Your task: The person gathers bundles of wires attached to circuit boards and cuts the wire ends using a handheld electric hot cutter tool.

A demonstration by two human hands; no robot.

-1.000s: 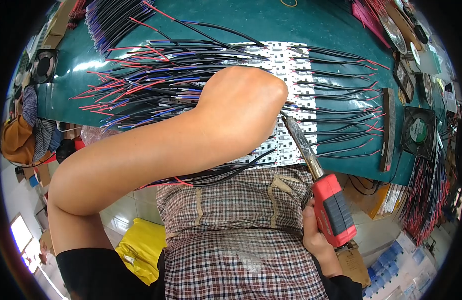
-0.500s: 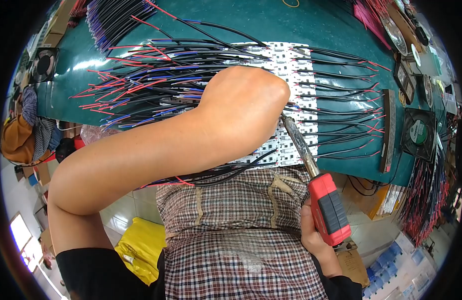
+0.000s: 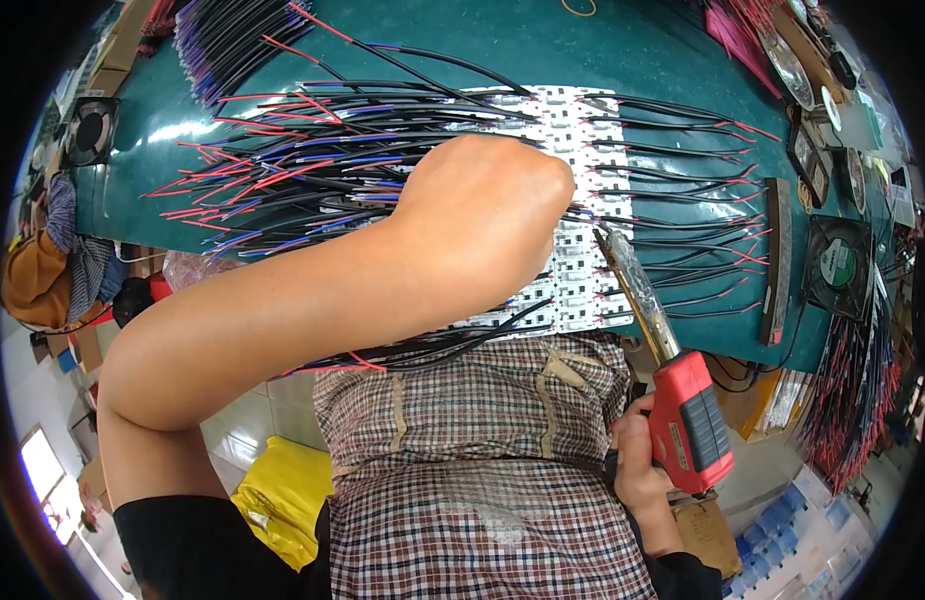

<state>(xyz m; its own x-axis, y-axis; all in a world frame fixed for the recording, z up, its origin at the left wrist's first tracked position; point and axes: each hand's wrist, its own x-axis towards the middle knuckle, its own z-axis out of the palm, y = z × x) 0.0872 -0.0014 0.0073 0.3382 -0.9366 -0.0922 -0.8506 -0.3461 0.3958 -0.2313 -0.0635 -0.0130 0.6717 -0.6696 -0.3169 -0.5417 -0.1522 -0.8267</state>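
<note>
White circuit boards (image 3: 583, 290) lie at the front edge of the green table, with black wires (image 3: 683, 195) running off both sides. My left hand (image 3: 493, 190) is bent over the boards; its fingers are hidden beneath it, so what they hold cannot be made out. In my right hand (image 3: 643, 460) is a red and black soldering iron (image 3: 691, 420), held by its handle. The iron's tip is over the right part of the boards, a little right of my left hand. Many black and blue wires with red ends (image 3: 273, 170) spread out to the left.
A bundle of wires (image 3: 228, 45) lies at the back left of the green table (image 3: 463, 60). A dark bar (image 3: 776, 260) and a small fan (image 3: 838, 262) stand at the right. Another fan (image 3: 91, 132) is at the far left. More wires (image 3: 853, 390) hang off the right edge.
The soldering iron and my right hand have moved to the right, and its tip has come away from beside my left hand. My left hand has barely moved.
</note>
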